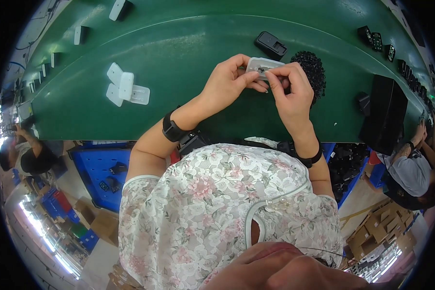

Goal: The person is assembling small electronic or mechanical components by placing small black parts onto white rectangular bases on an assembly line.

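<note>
Above the green table, my left hand [225,83] grips a white plastic cover [266,62] by its left end, with the thumb along the near edge. A small black piece [261,70] shows inside the cover. Thumb and index finger of my right hand [295,91] press together at the cover's right part, beside that piece. Whether they pinch a part of their own is hidden. Just behind the cover lies a black plastic housing [270,45]. A heap of tiny black parts [311,70] is spread to the right, partly behind my right hand.
Several white covers [126,87] lie overlapping on the left of the green table [188,63]. A black box [385,111] stands at the right edge. Black units line the far right. Below the table are a blue bin [89,166] and black parts [345,162]. Other people sit at both sides.
</note>
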Demonstrator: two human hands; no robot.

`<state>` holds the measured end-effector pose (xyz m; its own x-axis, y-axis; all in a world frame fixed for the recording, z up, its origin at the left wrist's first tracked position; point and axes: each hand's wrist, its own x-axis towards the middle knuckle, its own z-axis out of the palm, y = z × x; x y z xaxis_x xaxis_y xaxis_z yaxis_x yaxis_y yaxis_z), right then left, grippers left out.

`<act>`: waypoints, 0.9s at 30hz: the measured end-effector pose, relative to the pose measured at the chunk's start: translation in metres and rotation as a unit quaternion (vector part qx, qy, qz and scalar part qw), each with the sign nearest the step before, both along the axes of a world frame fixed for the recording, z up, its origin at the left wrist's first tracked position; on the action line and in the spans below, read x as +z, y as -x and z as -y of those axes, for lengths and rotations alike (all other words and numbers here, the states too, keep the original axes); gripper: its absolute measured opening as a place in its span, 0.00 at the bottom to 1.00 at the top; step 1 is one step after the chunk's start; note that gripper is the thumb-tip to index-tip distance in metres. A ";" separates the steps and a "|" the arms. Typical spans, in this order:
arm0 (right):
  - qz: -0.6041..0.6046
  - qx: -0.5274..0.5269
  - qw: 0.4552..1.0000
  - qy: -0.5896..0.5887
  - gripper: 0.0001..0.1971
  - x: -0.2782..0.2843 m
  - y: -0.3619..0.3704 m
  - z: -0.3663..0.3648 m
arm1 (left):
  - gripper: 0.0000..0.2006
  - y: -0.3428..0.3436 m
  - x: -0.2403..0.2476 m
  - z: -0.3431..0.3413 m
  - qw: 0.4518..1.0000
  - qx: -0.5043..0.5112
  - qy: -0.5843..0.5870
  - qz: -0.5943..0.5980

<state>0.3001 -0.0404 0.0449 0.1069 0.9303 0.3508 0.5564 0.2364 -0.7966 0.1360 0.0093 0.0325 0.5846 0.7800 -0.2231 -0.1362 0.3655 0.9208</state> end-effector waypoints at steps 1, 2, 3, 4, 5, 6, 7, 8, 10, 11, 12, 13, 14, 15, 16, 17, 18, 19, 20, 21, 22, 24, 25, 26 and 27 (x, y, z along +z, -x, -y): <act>0.011 -0.009 1.000 -0.002 0.04 -0.001 0.000 0.000 | 0.10 0.000 0.000 0.001 1.000 0.002 0.009 0.010; 0.011 -0.009 1.000 -0.002 0.04 -0.001 0.001 0.000 | 0.09 0.000 -0.001 0.001 1.000 0.005 0.018 0.019; 0.000 -0.015 1.000 0.015 0.04 -0.001 0.001 0.001 | 0.09 0.000 -0.001 0.002 1.000 0.005 0.018 0.019; -0.011 -0.021 0.999 0.033 0.03 -0.001 0.002 0.001 | 0.09 0.000 -0.002 0.003 1.000 0.011 0.013 0.020; -0.011 -0.021 0.999 0.033 0.03 -0.002 0.001 0.002 | 0.08 0.000 -0.002 0.004 1.000 0.016 0.008 0.022; -0.047 -0.001 0.997 0.062 0.03 -0.004 0.000 0.002 | 0.08 0.000 -0.004 0.005 1.000 0.016 0.009 0.023; -0.083 0.019 0.992 0.090 0.03 -0.006 -0.002 0.003 | 0.08 0.000 -0.005 0.006 1.000 0.018 -0.012 0.017; -0.083 0.019 0.992 0.090 0.03 -0.008 -0.004 0.003 | 0.07 -0.001 -0.006 0.006 0.999 0.020 -0.033 0.012; -0.128 0.020 0.977 0.169 0.04 -0.010 -0.006 0.002 | 0.06 -0.001 -0.003 0.007 0.997 0.022 -0.070 -0.002; -0.128 0.020 0.977 0.169 0.04 -0.010 -0.006 0.002 | 0.06 -0.001 -0.001 0.008 0.994 0.024 -0.107 -0.015; -0.166 0.021 0.968 0.186 0.04 -0.010 -0.005 0.002 | 0.06 -0.001 -0.003 0.009 0.994 0.025 -0.108 -0.015; -0.203 0.021 0.958 0.204 0.04 -0.009 -0.005 0.002 | 0.05 0.000 -0.005 0.009 0.991 0.031 -0.131 -0.014; -0.203 0.020 0.958 0.204 0.04 -0.010 -0.003 0.002 | 0.05 -0.001 -0.007 0.009 0.987 0.037 -0.154 -0.011; -0.207 0.020 0.959 0.193 0.04 -0.013 -0.001 0.003 | 0.05 -0.001 -0.006 0.010 0.987 0.037 -0.154 -0.011; -0.211 0.020 0.960 0.182 0.04 -0.014 0.000 0.004 | 0.05 -0.001 -0.005 0.010 0.984 0.042 -0.171 -0.030; -0.211 0.020 0.960 0.183 0.04 -0.015 0.001 0.006 | 0.05 0.000 -0.004 0.010 0.980 0.047 -0.188 -0.049; -0.188 0.007 0.971 0.150 0.05 -0.015 0.001 0.009 | 0.05 0.001 -0.004 0.010 0.980 0.046 -0.187 -0.049; -0.165 -0.006 0.979 0.118 0.06 -0.014 0.002 0.011 | 0.05 0.002 -0.003 0.010 0.989 0.042 -0.140 -0.026; -0.146 -0.032 0.985 0.083 0.07 -0.012 0.000 0.010 | 0.05 0.003 -0.002 0.009 0.995 0.039 -0.093 -0.003; -0.127 -0.058 0.989 0.048 0.08 -0.008 -0.002 0.009 | 0.05 0.005 -0.001 0.009 0.995 0.040 -0.093 -0.003; -0.087 -0.054 0.995 0.018 0.11 -0.003 -0.004 0.006 | 0.05 0.006 0.001 0.009 0.996 0.035 -0.081 -0.009; -0.064 -0.016 0.997 0.039 0.12 0.001 -0.007 0.006 | 0.06 0.007 0.002 0.011 0.997 0.027 -0.069 -0.014; -0.042 0.023 0.997 0.060 0.14 0.002 -0.008 0.006 | 0.06 0.006 0.002 0.012 0.998 0.022 -0.066 -0.010; -0.054 0.038 0.993 0.099 0.14 0.004 -0.007 0.006 | 0.06 0.006 0.003 0.013 0.998 0.017 -0.063 -0.005; -0.053 0.037 0.993 0.099 0.14 0.003 -0.007 0.006 | 0.06 0.005 0.003 0.013 0.998 0.017 -0.063 -0.005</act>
